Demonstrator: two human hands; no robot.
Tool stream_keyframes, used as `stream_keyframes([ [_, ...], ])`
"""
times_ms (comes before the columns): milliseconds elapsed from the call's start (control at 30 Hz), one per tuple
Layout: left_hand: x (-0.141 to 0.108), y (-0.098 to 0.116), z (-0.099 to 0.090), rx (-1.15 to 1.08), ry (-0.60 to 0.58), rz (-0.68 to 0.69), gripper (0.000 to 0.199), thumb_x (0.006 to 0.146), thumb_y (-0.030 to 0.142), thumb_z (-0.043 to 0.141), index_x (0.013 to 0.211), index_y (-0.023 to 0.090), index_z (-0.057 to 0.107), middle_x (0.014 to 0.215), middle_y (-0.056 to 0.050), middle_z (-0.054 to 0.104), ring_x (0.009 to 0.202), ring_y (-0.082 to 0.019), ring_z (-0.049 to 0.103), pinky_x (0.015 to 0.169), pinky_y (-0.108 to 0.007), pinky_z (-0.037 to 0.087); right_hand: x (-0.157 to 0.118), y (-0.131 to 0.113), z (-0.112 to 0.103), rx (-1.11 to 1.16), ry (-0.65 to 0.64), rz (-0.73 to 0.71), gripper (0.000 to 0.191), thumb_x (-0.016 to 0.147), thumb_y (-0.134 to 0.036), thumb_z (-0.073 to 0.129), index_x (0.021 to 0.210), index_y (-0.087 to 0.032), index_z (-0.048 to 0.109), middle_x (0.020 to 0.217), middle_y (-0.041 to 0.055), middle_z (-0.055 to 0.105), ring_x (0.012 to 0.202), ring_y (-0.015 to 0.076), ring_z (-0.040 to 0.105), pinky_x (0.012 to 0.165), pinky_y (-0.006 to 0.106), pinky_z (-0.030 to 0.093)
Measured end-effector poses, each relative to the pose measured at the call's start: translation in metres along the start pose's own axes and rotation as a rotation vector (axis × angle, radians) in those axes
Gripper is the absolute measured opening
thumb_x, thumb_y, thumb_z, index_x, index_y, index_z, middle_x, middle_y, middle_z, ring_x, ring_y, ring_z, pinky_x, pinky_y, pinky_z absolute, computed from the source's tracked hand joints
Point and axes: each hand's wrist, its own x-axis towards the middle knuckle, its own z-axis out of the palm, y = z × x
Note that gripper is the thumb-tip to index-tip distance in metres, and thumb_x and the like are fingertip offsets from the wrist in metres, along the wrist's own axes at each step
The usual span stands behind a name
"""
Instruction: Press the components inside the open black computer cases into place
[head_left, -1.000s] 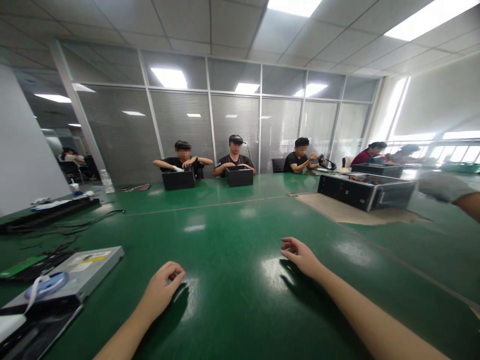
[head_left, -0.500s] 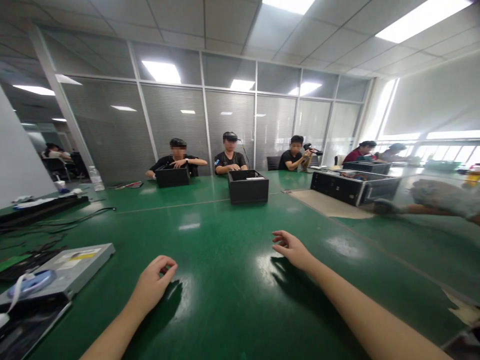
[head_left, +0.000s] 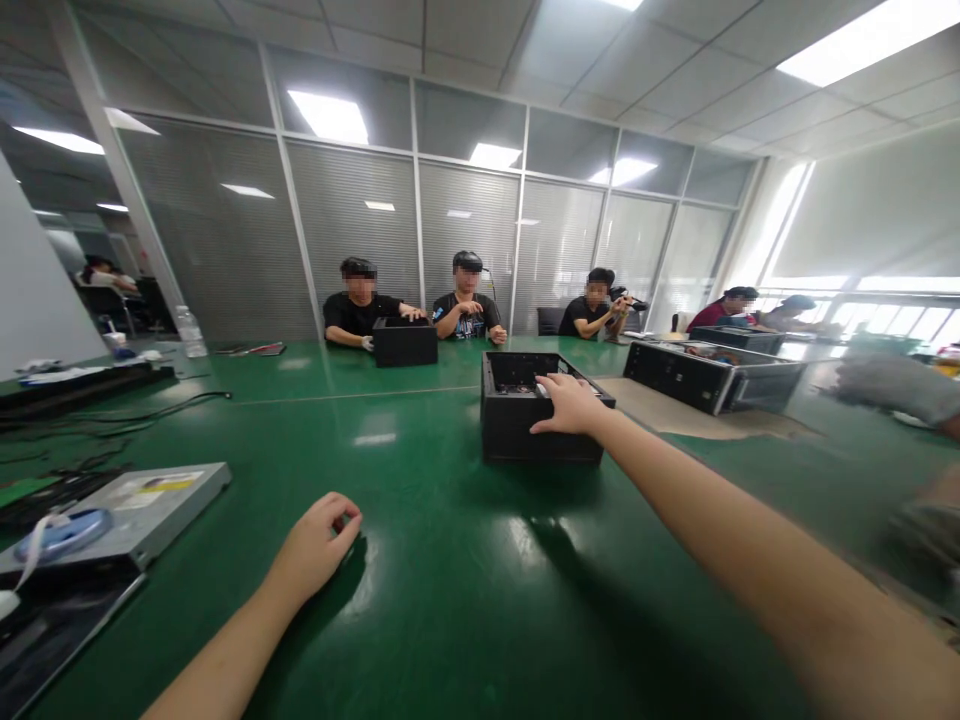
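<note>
My right hand (head_left: 574, 402) reaches out over the table and grips the near wall of a black computer case (head_left: 540, 440). Its fingers lie over the top edge and the thumb rests against the outside face. The case is open at the top, with some parts dimly visible inside. My left hand (head_left: 319, 540) rests on the green table (head_left: 420, 600), well to the left of the case. Its fingers are loosely curled together near the thumb, and nothing shows in them.
A silver disc drive (head_left: 165, 505) lies at the left with a blue roll (head_left: 64, 538) on it. Across the table, a person holds another black case (head_left: 406, 345). A larger black chassis (head_left: 675, 378) lies on cardboard (head_left: 652, 405) at right. A blurred person's arm is at the right edge.
The middle case has come nearer and rightward, and my right hand has reached forward onto it. The far-left case has shifted right. My left hand has hardly moved.
</note>
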Motion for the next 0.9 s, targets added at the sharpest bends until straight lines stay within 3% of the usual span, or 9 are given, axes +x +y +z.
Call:
stream_keyframes([
  [67,0.002,-0.008,-0.001,0.033,0.057,-0.033,0.027,0.083,0.043,0.051,0.076,0.021,0.065,0.085,-0.004,0.064,0.075,-0.019,0.06,0.072,-0.03,0.048,0.033,0.022,-0.002,0.021,-0.218,0.039,0.122,0.051,-0.065,0.08,0.151,-0.015,0.032,0.154,0.021,0.035,0.141,0.0427,0.029,0.113,0.055,0.023],
  [133,0.003,-0.016,-0.003,0.046,0.106,-0.049,0.026,0.083,0.041,0.051,0.075,0.021,0.064,0.083,-0.004,0.064,0.076,-0.019,0.06,0.073,-0.03,0.048,0.051,0.035,-0.005,0.089,-0.375,0.054,0.115,0.05,-0.06,0.082,0.147,-0.014,0.04,0.147,0.0183,0.046,0.133,0.0392,0.042,0.109,0.046,0.032],
  [200,0.003,-0.021,-0.004,0.04,0.113,-0.05,0.025,0.083,0.041,0.05,0.075,0.021,0.064,0.083,-0.004,0.064,0.077,-0.019,0.06,0.074,-0.03,0.047,0.056,0.037,-0.007,0.131,-0.429,0.048,0.101,0.053,-0.056,0.081,0.139,-0.014,0.05,0.135,0.0142,0.059,0.119,0.0344,0.056,0.101,0.038,0.041],
  [300,0.003,-0.024,-0.004,0.018,0.119,-0.059,0.025,0.084,0.041,0.05,0.075,0.021,0.064,0.082,-0.003,0.064,0.077,-0.019,0.06,0.074,-0.03,0.047,0.045,0.028,-0.011,0.142,-0.404,0.03,0.091,0.055,-0.052,0.081,0.133,-0.014,0.054,0.127,0.011,0.063,0.11,0.0314,0.06,0.095,0.035,0.044],
  [500,0.004,-0.028,-0.003,-0.046,0.18,-0.134,0.026,0.079,0.043,0.053,0.075,0.021,0.066,0.081,-0.003,0.066,0.076,-0.02,0.061,0.073,-0.031,0.047,-0.016,-0.01,-0.036,0.251,-0.355,-0.108,0.087,0.05,-0.051,0.085,0.125,-0.014,0.059,0.121,0.0112,0.063,0.107,0.0331,0.06,0.094,0.038,0.045],
  [767,0.001,-0.024,0.001,-0.053,0.181,-0.175,0.029,0.079,0.045,0.052,0.078,0.02,0.066,0.082,-0.004,0.067,0.077,-0.02,0.061,0.073,-0.031,0.046,-0.164,-0.104,-0.111,0.274,-0.413,-0.253,0.109,0.051,-0.071,0.08,0.144,-0.026,0.047,0.135,0.0122,0.055,0.119,0.0409,0.052,0.102,0.051,0.041],
  [833,0.0,-0.02,0.004,-0.037,0.15,-0.133,0.028,0.079,0.044,0.052,0.078,0.02,0.065,0.082,-0.004,0.066,0.078,-0.02,0.061,0.073,-0.03,0.046,-0.182,-0.119,-0.132,0.351,-0.446,-0.316,0.099,0.061,-0.07,0.076,0.146,-0.031,0.044,0.136,0.0083,0.055,0.119,0.0376,0.055,0.101,0.046,0.044],
  [900,0.0,-0.016,0.005,-0.028,0.114,-0.087,0.027,0.079,0.044,0.052,0.077,0.02,0.065,0.082,-0.004,0.066,0.08,-0.021,0.06,0.074,-0.031,0.046,-0.177,-0.13,-0.146,0.406,-0.433,-0.359,0.077,0.075,-0.064,0.069,0.143,-0.034,0.048,0.13,0.0053,0.06,0.113,0.0328,0.06,0.096,0.042,0.048],
])
